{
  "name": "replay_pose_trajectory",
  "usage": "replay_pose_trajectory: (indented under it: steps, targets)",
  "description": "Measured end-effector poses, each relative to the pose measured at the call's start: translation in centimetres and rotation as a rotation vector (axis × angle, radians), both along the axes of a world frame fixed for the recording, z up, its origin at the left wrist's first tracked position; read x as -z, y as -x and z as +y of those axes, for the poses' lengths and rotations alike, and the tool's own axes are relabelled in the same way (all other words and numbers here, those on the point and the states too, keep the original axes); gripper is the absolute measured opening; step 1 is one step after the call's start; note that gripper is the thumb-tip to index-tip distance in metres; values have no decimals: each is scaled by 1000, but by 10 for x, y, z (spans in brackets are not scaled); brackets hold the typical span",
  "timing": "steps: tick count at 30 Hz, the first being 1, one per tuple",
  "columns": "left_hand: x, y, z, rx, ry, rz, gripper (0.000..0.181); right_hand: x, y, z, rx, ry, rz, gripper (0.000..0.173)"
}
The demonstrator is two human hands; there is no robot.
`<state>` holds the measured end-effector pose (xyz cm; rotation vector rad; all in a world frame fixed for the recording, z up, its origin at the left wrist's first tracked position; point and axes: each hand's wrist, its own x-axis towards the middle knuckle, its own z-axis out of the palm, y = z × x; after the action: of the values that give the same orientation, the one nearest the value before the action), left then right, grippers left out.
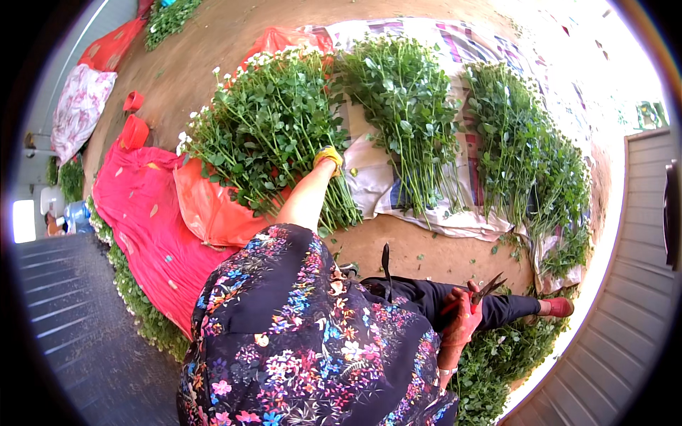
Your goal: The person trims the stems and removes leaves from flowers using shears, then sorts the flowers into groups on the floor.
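A large pile of white-flowered leafy stems [266, 122] lies ahead of me, flower heads outward and cut ends towards me. My left hand [329, 157], in a yellow glove, is at the stems on the right side of this pile. Leaves hide its fingertips, so whether it grips any stems is unclear. Over my outstretched leg, my right hand [462, 322] holds shears [487, 288] with red handles. The blades point away and are slightly apart. This hand looks red, perhaps gloved.
Two more stem piles, one in the middle [407, 117] and one on the right [525, 154], rest on a checked cloth [367, 165]. Red cloth [154, 223] and an orange plastic sheet [218, 205] lie left. More greenery [501, 367] is beside my leg. A corrugated panel [602, 319] stands right.
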<state>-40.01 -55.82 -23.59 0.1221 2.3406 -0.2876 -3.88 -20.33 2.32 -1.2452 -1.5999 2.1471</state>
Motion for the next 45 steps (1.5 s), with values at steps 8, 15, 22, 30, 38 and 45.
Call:
replay_pose_trajectory:
  steps: [8,15,22,30,38,45]
  targets:
    - [-87,-34,35,-276,-290,400,35,3,-3,0,44,19,45,39]
    - [-48,-66,23,311,-257,349,37,2,-1,1,39,48,58,39]
    - [-55,-71,23,288,-107,182,42,1,-2,-3,52,80,91,41]
    - [-5,-57,-6,367,-69,265,40,-14,-20,13,146,28,119,40]
    - [-66,-52,40,683,25,174,40,12,-154,35,582,228,100,26]
    - [-86,-85,225,834,-820,290,37,18,-172,-47,617,603,171,38]
